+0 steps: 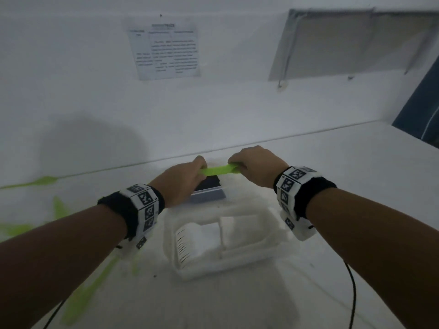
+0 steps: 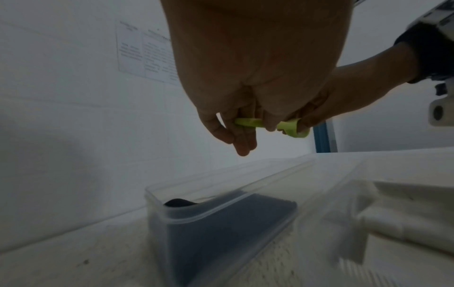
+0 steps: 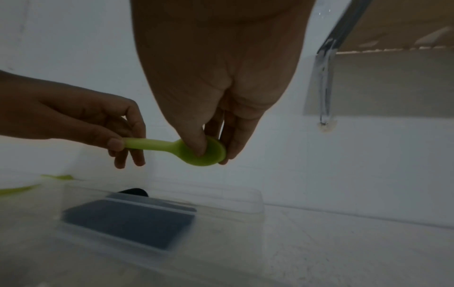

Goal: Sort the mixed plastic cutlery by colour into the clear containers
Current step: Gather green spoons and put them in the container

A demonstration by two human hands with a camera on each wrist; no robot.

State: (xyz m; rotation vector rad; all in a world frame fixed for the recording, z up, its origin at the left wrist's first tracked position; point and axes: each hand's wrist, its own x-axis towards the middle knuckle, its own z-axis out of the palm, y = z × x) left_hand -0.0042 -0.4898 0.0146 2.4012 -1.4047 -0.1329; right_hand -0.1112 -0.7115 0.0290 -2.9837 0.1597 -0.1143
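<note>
Left hand (image 1: 183, 179) and right hand (image 1: 256, 166) pinch green spoon (image 3: 172, 147) above container (image 2: 221, 213).

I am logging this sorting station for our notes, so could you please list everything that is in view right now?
green spoon: one, lime green, held in the air between both hands above the containers.
loose green cutlery: several blurred pieces, lime green, on the table to the left; exact count unclear.
clear container: one, transparent, on the table below the hands, with dark pieces inside.
second clear container: one, transparent, beside the first, on the right; contents unclear.
white basket: one, white, on the table near the person.
printed sheet: one, white, on the wall.
table: one, white.
left hand: pinches the spoon's handle.
right hand: pinches the spoon's bowl.
</note>
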